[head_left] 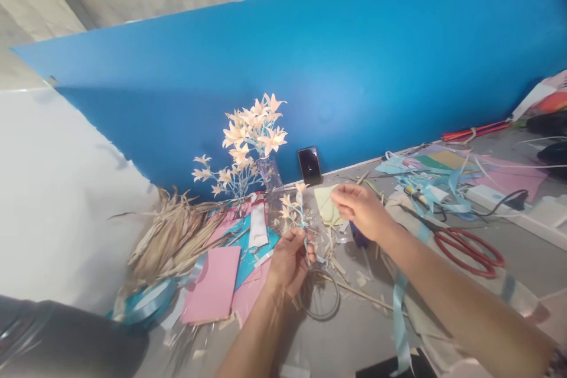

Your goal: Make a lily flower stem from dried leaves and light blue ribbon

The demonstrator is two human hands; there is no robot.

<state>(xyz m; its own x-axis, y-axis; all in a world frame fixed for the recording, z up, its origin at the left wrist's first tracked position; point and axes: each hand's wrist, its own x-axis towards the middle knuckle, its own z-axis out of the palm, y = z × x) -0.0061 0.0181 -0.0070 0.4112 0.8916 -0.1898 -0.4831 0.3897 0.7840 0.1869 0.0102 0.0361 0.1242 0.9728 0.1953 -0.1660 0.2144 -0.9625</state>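
Centrally, a small sprig of cream paper flowers (294, 208) on a pale blue wrapped stem stood upright above the cluttered grey table (522, 271). It was held low on its stem by the left hand (287, 261), whose fingers were curled closed around it. The right hand (361, 208) hovered just to the right of the sprig's blossoms, its fingertips pinched narrowly together; whether anything thin lay between them could not be told. Just below the left hand lay a clear ring of tape (319, 296), and a pale green paper piece (326, 205) lay behind the right hand. Left of the hands were a flat pink paper sheet (212, 284), a heap of dry tan leaf strips (175, 239) and a spool of light blue satin ribbon (146, 305). Behind, a clear glass vase (270, 174) held a larger cream flower bunch (252, 127), with a black phone (309, 164) leaning on the bright blue backboard (376, 59). Red-handled scissors (469, 249) lay to the right.
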